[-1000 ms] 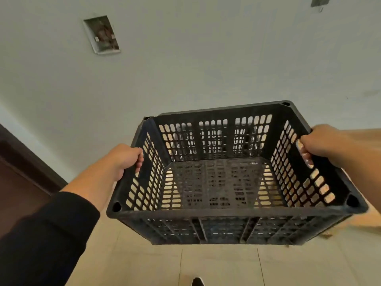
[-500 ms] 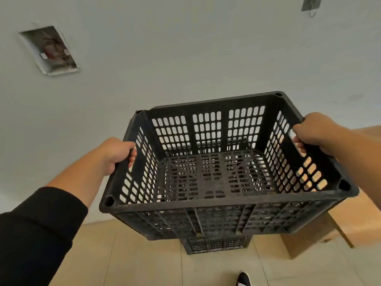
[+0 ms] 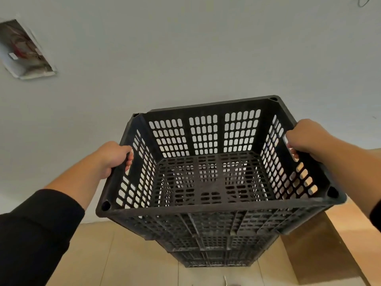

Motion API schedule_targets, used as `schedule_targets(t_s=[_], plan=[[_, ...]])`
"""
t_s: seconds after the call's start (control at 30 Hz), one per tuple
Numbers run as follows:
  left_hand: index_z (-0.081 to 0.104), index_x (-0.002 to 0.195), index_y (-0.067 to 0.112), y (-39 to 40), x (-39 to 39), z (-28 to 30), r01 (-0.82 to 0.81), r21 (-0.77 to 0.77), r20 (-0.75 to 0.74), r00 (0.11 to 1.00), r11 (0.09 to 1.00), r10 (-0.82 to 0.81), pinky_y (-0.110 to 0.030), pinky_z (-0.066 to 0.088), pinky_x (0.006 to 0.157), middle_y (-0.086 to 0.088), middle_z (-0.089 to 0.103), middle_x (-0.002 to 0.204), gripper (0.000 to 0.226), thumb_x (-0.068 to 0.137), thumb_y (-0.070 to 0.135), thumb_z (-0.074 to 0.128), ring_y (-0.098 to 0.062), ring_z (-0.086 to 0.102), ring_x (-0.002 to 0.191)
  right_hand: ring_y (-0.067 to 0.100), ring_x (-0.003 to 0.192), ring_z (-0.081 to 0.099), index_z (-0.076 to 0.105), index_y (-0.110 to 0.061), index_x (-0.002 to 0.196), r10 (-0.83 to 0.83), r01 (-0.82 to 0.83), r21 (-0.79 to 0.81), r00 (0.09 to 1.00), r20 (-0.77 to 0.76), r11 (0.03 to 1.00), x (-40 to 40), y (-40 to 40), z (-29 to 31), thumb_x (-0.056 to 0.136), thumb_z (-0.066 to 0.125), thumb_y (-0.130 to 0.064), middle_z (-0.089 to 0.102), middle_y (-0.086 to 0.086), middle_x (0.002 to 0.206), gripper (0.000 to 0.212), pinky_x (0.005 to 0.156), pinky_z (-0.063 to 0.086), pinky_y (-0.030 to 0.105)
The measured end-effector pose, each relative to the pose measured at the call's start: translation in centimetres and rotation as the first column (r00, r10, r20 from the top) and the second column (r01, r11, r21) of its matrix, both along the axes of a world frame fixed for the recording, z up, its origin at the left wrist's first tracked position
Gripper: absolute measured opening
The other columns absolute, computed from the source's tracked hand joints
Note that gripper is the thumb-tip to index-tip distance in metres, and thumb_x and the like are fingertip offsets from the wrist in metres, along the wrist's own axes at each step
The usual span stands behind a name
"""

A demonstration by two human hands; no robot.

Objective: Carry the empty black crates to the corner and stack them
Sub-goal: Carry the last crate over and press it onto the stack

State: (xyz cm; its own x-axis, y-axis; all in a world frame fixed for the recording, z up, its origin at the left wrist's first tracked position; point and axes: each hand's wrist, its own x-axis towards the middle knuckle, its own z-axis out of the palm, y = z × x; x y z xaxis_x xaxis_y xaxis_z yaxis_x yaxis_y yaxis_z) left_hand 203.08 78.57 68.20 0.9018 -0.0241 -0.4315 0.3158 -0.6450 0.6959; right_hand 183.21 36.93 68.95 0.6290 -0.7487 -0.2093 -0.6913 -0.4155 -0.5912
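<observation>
Black crate held up w/ both hands: left hand & right hand fingers curled thru side handle slots. Below it, prob. more stacked crates on floor by wall.

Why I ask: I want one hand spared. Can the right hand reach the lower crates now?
Probably not: the right hand grips the carried crate, which hangs over the lower crates and blocks the way.

Pale wall, open wall recess, tiled floor, cardboard box
</observation>
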Motion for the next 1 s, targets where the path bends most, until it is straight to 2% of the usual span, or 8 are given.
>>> schedule_targets(t_s=[0.1, 0.23, 0.4, 0.53, 0.6, 0.7, 0.87, 1.0], plan=[[0.059, 0.075, 0.004, -0.6, 1.6, -0.6, 0.006, 0.000, -0.014, 1.000, 1.000, -0.006, -0.035, 0.049, 0.061, -0.014, 0.056, 0.068, 0.037, 0.108, 0.015, 0.049, -0.024, 0.052, 0.060, 0.033, 0.064, 0.060, 0.063, 0.006, 0.070, 0.042, -0.048, -0.092, 0.997, -0.065, 0.995, 1.7, -0.7, -0.4, 0.083, 0.064, 0.008, 0.064, 0.021, 0.070, 0.013, 0.055, 0.042, 0.031], [0.056, 0.070, 0.005, -1.2, 3.6, -1.4, 0.024, 0.001, -0.013, 1.000, 1.000, -0.024, -0.034, 0.047, 0.058, -0.012, 0.054, 0.061, 0.043, 0.110, 0.015, 0.046, -0.024, 0.050, 0.056, 0.034, 0.059, 0.060, 0.064, 0.005, 0.046, 0.069, -0.088, -0.098, 0.981, -0.182, 0.991, 3.5, -1.3, -0.8, 0.074, 0.065, 0.013, 0.061, 0.017, 0.057, 0.030, 0.052, 0.041, 0.030], [0.057, 0.073, 0.005, -2.3, 5.1, -2.2, 0.021, 0.008, -0.039, 0.999, 1.000, -0.021, -0.033, 0.048, 0.058, -0.012, 0.054, 0.066, 0.039, 0.110, 0.015, 0.047, -0.023, 0.049, 0.058, 0.039, 0.068, 0.068, 0.071, 0.009, 0.055, 0.069, -0.097, -0.101, 0.966, -0.251, 0.990, 4.8, -1.6, -1.5, 0.074, 0.067, 0.011, 0.070, 0.022, 0.070, 0.020, 0.057, 0.050, 0.032], [0.058, 0.072, 0.004, -2.4, 5.9, -2.5, 0.038, 0.040, -0.033, 0.999, 0.998, -0.037, -0.037, 0.047, 0.066, -0.014, 0.054, 0.066, 0.036, 0.106, 0.011, 0.046, -0.026, 0.049, 0.061, 0.030, 0.082, 0.068, 0.073, 0.000, 0.068, 0.084, -0.104, -0.052, 0.952, -0.293, 0.993, 5.4, -1.2, -1.0, 0.077, 0.080, 0.004, 0.057, 0.009, 0.074, 0.012, 0.071, 0.056, 0.032], [0.060, 0.075, 0.004, -2.3, 6.0, -2.5, 0.034, 0.050, -0.045, 0.998, 0.998, -0.032, -0.041, 0.048, 0.071, -0.015, 0.056, 0.070, 0.034, 0.106, 0.011, 0.046, -0.027, 0.051, 0.064, 0.027, 0.071, 0.063, 0.065, -0.003, 0.070, 0.081, -0.086, -0.009, 0.966, -0.246, 0.996, 5.5, -1.7, -1.6, 0.087, 0.074, 0.001, 0.057, 0.009, 0.072, 0.020, 0.067, 0.054, 0.031], [0.060, 0.077, 0.003, -2.2, 5.8, -2.6, 0.034, 0.062, -0.053, 0.998, 0.997, -0.031, -0.040, 0.049, 0.069, -0.016, 0.056, 0.070, 0.033, 0.106, 0.009, 0.045, -0.026, 0.051, 0.062, 0.031, 0.055, 0.060, 0.054, -0.001, 0.068, 0.059, -0.068, -0.044, 0.981, -0.185, 0.997, 5.2, -3.3, -2.8, 0.097, 0.054, 0.002, 0.062, 0.020, 0.067, 0.029, 0.060, 0.054, 0.034], [0.059, 0.081, 0.003, -2.5, 5.1, -2.8, 0.041, 0.060, -0.045, 0.998, 0.997, -0.038, -0.034, 0.048, 0.058, -0.013, 0.054, 0.071, 0.029, 0.106, 0.004, 0.044, -0.022, 0.050, 0.059, 0.032, 0.053, 0.060, 0.055, 0.002, 0.070, 0.075, -0.080, -0.023, 0.983, -0.165, 0.997, 4.8, -3.6, -2.9, 0.097, 0.053, 0.002, 0.062, 0.021, 0.066, 0.027, 0.053, 0.051, 0.032], [0.058, 0.082, 0.004, -2.5, 4.7, -2.8, 0.039, 0.049, -0.054, 0.998, 0.998, -0.036, -0.032, 0.047, 0.056, -0.012, 0.053, 0.071, 0.029, 0.107, 0.004, 0.043, -0.021, 0.049, 0.059, 0.031, 0.052, 0.061, 0.055, 0.003, 0.070, 0.103, -0.110, -0.025, 0.975, -0.198, 0.994, 4.2, -3.7, -3.0, 0.097, 0.053, 0.003, 0.063, 0.021, 0.065, 0.027, 0.051, 0.049, 0.031]])
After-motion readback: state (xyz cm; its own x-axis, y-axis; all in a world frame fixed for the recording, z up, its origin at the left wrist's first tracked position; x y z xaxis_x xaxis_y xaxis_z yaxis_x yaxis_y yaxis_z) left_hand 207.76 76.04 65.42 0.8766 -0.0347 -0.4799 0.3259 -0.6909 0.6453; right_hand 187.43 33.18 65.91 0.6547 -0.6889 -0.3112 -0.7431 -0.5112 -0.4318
